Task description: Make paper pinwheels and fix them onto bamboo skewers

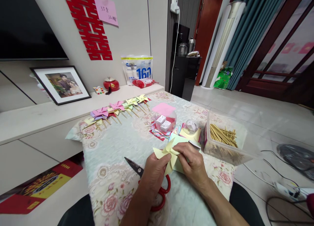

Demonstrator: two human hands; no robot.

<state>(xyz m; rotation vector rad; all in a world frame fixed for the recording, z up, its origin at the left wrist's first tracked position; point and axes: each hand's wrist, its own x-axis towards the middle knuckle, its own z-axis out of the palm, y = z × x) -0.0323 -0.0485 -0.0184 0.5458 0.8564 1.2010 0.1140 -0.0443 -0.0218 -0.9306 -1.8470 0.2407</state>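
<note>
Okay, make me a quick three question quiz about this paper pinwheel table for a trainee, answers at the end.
1. True or false: both hands hold the yellow paper pinwheel.
2. What lies under the left hand? A) scissors B) a ruler C) a glue stick
3. What fills the clear plastic box right of the right hand?

Key:
1. True.
2. A, the red-handled scissors.
3. Wooden sticks.
</note>
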